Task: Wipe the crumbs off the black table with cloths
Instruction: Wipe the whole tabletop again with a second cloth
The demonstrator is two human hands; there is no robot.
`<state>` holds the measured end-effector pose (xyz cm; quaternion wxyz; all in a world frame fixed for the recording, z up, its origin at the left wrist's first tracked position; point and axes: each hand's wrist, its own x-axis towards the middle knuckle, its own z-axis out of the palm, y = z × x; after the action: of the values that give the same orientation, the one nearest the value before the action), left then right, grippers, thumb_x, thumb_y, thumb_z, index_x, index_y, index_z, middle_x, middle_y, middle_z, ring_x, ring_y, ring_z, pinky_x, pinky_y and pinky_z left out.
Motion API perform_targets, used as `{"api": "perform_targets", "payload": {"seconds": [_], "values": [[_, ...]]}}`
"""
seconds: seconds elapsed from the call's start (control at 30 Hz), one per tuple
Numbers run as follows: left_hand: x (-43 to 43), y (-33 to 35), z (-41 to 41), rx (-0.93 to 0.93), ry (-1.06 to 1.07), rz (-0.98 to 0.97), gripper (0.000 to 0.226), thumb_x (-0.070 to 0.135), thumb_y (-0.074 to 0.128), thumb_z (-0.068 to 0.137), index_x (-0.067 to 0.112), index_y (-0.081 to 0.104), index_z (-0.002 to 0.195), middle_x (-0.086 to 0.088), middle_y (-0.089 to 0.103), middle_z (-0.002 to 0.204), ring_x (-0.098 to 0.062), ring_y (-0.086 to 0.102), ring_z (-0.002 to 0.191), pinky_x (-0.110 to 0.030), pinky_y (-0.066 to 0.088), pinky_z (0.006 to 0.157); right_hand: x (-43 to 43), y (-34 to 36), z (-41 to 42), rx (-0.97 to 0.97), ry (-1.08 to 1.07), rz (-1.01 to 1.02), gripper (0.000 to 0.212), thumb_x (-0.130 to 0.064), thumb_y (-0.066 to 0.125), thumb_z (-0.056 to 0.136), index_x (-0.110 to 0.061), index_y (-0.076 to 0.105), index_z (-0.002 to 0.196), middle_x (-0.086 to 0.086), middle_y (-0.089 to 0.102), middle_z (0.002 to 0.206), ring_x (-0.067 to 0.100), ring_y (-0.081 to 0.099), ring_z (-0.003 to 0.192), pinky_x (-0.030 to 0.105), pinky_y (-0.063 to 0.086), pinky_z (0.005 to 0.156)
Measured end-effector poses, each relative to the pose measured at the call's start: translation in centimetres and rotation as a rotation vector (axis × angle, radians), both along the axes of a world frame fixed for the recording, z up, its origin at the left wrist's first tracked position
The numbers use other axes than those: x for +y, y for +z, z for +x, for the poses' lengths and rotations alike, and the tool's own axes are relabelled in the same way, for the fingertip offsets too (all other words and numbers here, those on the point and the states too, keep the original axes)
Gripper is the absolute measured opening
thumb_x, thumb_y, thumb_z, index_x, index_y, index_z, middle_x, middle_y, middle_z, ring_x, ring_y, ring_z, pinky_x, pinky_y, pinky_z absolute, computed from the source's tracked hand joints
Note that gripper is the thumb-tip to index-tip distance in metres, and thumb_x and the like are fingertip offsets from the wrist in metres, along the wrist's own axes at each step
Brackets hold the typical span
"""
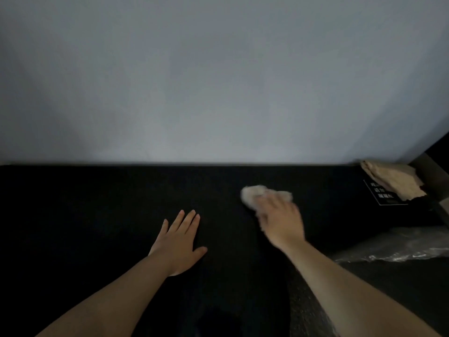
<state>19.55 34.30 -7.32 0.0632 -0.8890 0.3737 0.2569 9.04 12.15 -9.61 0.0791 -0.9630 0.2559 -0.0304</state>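
The black table [97,203] stretches across the lower half of the view, up to a pale wall. My left hand [178,239] lies flat on it with straight fingers, holding nothing. My right hand [279,220] is blurred and sits on a crumpled beige cloth [252,194], which lies on the table right of centre; its fingers cover the cloth's near part, and how they lie is unclear. I cannot make out any crumbs on the dark surface.
A folded beige cloth [393,181] lies at the table's far right corner, over a black sign with white text [381,195]. Crinkled clear plastic [401,249] lies below the table's right end. The wall [218,81] bounds the table's far edge.
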Motion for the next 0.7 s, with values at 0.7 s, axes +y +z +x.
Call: {"api": "perform_targets", "payload": {"seconds": [0.7], "values": [[2.6, -0.2, 3.5, -0.069, 0.175, -0.027, 0.087, 0.063, 0.038, 0.090, 0.022, -0.008, 0.151, 0.002, -0.018, 0.158, -0.023, -0.016, 0.145, -0.048, 0.001, 0.118, 5.9, 1.0, 3.5, 0.096, 0.329, -0.027, 0.056, -0.037, 0.037, 0.086, -0.039, 0.031, 0.142, -0.004, 0.029, 0.149, 0.028, 0.027, 0.132, 0.042, 0.022, 0.103]]}}
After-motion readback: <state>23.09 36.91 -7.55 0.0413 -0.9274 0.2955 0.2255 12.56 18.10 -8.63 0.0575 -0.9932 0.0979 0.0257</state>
